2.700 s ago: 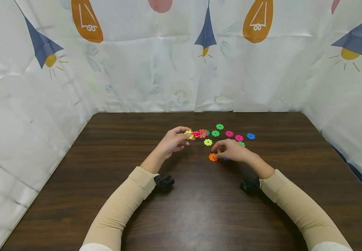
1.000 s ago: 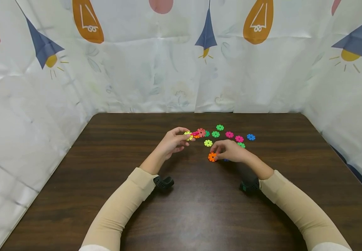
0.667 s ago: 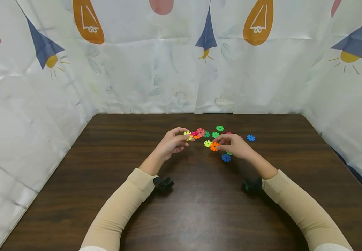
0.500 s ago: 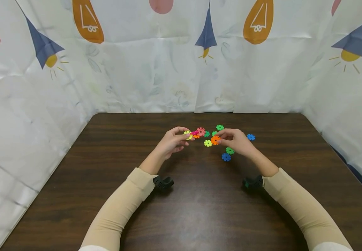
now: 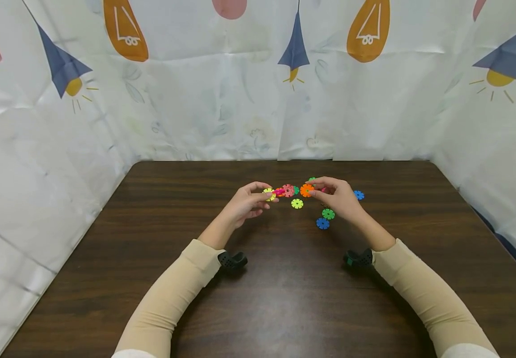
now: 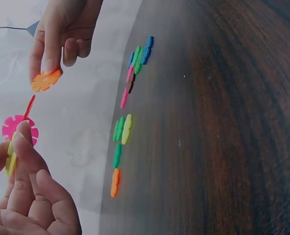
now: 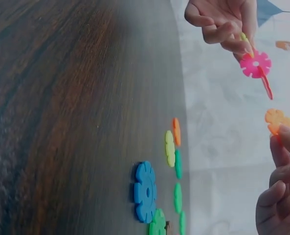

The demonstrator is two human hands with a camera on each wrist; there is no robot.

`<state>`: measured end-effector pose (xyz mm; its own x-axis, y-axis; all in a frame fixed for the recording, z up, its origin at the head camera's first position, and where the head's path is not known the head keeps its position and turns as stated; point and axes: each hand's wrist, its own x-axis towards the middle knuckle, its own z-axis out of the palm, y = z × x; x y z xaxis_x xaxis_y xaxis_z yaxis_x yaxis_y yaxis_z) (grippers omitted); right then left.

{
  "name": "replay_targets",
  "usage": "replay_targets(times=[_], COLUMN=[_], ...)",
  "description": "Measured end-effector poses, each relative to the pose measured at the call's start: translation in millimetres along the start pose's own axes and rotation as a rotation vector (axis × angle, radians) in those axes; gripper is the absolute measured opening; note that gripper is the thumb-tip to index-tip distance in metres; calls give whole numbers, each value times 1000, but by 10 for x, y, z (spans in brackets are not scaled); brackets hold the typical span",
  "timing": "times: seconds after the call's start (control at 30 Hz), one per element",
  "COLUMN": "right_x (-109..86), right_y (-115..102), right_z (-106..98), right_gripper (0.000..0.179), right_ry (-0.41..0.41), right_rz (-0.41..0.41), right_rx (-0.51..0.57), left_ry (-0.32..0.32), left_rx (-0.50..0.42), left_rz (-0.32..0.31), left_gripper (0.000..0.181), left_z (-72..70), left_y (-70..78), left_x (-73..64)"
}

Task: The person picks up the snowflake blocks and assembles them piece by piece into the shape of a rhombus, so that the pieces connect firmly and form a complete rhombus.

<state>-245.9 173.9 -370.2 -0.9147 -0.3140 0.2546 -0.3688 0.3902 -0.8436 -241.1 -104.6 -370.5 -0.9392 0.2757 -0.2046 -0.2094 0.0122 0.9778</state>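
The head view shows a person's two hands held apart over the far half of a dark wooden table (image 5: 258,308). The left hand (image 5: 250,203) pinches a yellow disc (image 5: 267,195) with notched edges between thumb and fingers; a pink disc (image 6: 11,128) is joined to it, and a red disc (image 5: 289,190) is joined to the pink one, so this short chain points right, toward the other hand. The right hand (image 5: 339,198) pinches an orange disc (image 5: 306,190) by its right edge. Both wrist views show a gap between the orange disc and the tip of the red one, with the two near each other and raised above the table. More notched discs lie flat on the tabletop. A loose yellow disc (image 5: 297,204) is on the near side of that gap. Farther right, nearer than the right hand, a green disc (image 5: 328,214) lies just beside a blue disc (image 5: 322,223), the blue being the nearer. A second blue disc (image 5: 359,195) lies to the right of the right hand, and another green disc (image 5: 312,180), partly hidden, beyond its fingertips. A loose orange disc (image 6: 115,182) shows edge-on in the left wrist view. Printed white cloth (image 5: 240,109) hangs behind the far edge.
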Motion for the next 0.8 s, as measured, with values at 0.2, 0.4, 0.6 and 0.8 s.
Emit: replay_targets(times=[0.2, 0.4, 0.6, 0.8], right_x=[2, 15, 3, 7], right_y=[-22, -26, -44, -49], right_z=[31, 61, 104, 143], right_gripper=[29, 28, 27, 27], right_ry=[17, 17, 36, 77], right_rz=[-19, -31, -38, -76], right_rx=[30, 39, 59, 70], left_ry=[-23, -22, -28, -30], left_rx=[7, 8, 8, -4], left_rz=[0, -6, -16, -27], left_gripper=[31, 31, 24, 24], left_z=[-3, -8, -4, 5], left_y=[-18, -28, -41, -43], left_x=[3, 6, 5, 7])
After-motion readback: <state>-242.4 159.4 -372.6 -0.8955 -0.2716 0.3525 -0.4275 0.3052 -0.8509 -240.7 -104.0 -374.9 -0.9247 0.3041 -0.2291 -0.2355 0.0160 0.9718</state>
